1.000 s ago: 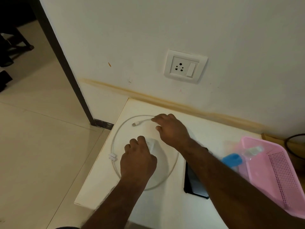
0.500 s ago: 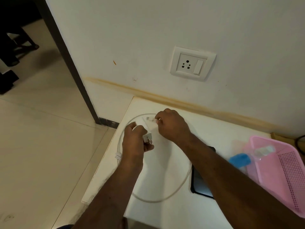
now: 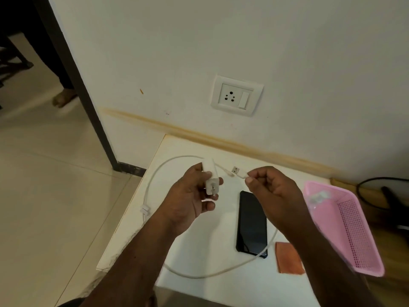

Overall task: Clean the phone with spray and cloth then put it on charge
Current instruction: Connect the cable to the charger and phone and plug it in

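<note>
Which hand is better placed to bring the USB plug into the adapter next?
The right hand. It already pinches the cable just behind the USB plug, whose tip points toward the adapter. The left hand grips the adapter and probably only has to steady it.

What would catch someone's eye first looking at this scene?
The two hands raised mid-frame: the left hand grips a white charger adapter, the right hand pinches the cable's USB plug beside it. Below lies the black phone on the white table, with a pink basket at the right.
</note>
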The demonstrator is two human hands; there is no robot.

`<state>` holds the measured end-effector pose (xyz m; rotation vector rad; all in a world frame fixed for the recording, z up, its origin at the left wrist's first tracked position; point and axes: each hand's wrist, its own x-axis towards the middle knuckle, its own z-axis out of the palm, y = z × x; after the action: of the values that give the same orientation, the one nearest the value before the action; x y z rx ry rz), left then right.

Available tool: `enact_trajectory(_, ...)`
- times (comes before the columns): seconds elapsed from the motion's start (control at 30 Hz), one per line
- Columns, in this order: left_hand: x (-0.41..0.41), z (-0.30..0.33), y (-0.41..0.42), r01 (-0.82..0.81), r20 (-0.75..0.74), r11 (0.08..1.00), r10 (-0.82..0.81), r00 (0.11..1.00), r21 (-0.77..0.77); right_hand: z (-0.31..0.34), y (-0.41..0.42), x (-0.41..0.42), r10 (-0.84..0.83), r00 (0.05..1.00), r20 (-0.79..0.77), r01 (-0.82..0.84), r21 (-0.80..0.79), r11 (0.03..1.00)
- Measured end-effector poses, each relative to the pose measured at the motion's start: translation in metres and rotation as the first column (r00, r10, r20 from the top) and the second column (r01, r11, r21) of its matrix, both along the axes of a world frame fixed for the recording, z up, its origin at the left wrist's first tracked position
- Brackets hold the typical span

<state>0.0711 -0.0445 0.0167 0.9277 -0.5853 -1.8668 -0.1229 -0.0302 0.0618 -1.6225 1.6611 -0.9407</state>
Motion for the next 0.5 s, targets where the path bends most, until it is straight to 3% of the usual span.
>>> enact_trajectory(0.1, -0.005, -0.006, 0.002, 0.044, 0.157, 0.992, -0.025, 0.987, -0.115, -0.005, 0.006, -0.007, -0.042, 0.998, 0.045, 0.043, -0.001, 0.999)
enact_trajectory(0.23, -0.009, -0.009, 0.001, -0.031, 0.014, 0.996, 0.032, 0.999, -0.081, -0.008, 0.006, -0.013, -0.043, 0.971, 0.233, 0.037, 0.031, 0.999)
enact_trajectory(0.3, -0.011, -0.012, 0.001, -0.039, -0.128, 0.999, 0.038, 0.991, -0.008, -0.009, 0.004, -0.014, -0.026, 0.951, 0.307, 0.008, 0.059, 0.998)
enact_trajectory(0.37, -0.013, -0.012, 0.003, -0.024, -0.164, 0.998, 0.033, 0.986, 0.055, -0.008, 0.003, -0.016, -0.021, 0.923, 0.383, -0.015, 0.090, 0.996)
enact_trajectory(0.43, -0.017, -0.010, 0.003, -0.019, -0.138, 0.998, 0.026, 0.990, 0.054, -0.009, 0.002, -0.017, -0.010, 0.900, 0.435, -0.044, 0.115, 0.992)
enact_trajectory(0.5, -0.019, -0.009, 0.003, -0.027, 0.068, 0.997, 0.032, 0.997, -0.068, -0.009, 0.003, -0.018, 0.011, 0.875, 0.484, -0.080, 0.121, 0.989)
